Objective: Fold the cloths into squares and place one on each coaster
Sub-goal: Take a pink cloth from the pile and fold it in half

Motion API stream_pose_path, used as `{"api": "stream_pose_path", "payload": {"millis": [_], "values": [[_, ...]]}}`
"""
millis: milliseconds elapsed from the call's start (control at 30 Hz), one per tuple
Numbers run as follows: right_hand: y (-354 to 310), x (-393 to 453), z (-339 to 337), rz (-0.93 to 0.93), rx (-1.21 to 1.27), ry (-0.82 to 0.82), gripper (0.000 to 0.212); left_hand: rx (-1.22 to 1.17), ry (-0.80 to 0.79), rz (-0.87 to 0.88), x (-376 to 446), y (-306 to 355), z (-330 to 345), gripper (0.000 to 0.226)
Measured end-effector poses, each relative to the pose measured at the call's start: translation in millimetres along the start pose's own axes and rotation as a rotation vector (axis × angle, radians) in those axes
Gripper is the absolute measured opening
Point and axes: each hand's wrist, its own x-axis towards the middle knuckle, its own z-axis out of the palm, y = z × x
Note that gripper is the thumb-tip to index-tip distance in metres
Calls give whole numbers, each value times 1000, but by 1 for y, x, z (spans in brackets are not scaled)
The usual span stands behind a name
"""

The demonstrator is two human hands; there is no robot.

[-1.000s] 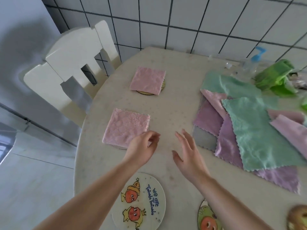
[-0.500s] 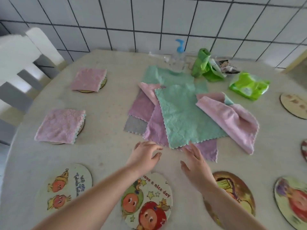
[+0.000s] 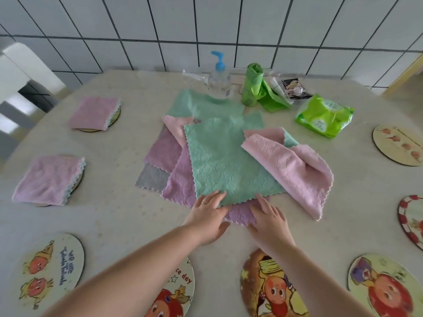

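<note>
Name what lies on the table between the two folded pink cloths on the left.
Nothing: in the head view only bare table separates the far folded pink cloth from the near folded pink cloth.

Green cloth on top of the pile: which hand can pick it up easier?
Probably the left hand. Its fingers already lie on the near corner of the green cloth. The right hand rests mostly on the purple cloth underneath, only touching the green edge.
</note>
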Motion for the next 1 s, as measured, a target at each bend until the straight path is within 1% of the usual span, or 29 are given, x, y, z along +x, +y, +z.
{"api": "stream_pose_path", "payload": {"millis": [67, 167, 233, 333, 433, 500, 533, 600, 667, 767, 800, 900, 933, 1000], "values": [[5, 7, -3, -42, -44, 30, 45, 64, -10, -1, 3, 0, 2, 54], [13, 18, -5, -81, -95, 74, 48, 119, 7, 16, 4, -2, 4, 50], [18, 25, -5, -74, -126, 77, 46, 140, 10, 40, 3, -3, 5, 47], [26, 31, -5, -34, -194, 73, 41, 174, -6, 23, 2, -5, 6, 47], [34, 32, -11, 6, -243, 90, 45, 126, 27, -6, -1, -6, 4, 52], [40, 34, -16, 27, -234, 98, 46, 84, 79, 0, 0, -8, -3, 58], [41, 35, -20, 33, -214, 106, 46, 77, 136, -3, 1, -10, -8, 54], [39, 35, -34, 34, -181, 117, 43, 28, 195, -42, 4, -12, -22, 43], [35, 38, -48, 17, -204, 139, 41, -50, 198, -110, 10, -18, -38, 41], [31, 49, -72, -35, -238, 241, 38, -144, 306, -156, 22, -24, -67, 37], [31, 55, -81, -56, -249, 267, 39, -187, 337, -164, 25, -24, -77, 34], [27, 68, -115, -111, -300, 279, 46, -289, 440, -172, 34, -30, -106, 27], [25, 72, -127, -118, -325, 288, 46, -305, 474, -174, 35, -32, -118, 29], [19, 76, -151, -134, -361, 343, 46, -289, 541, -163, 36, -36, -140, 43]]}}
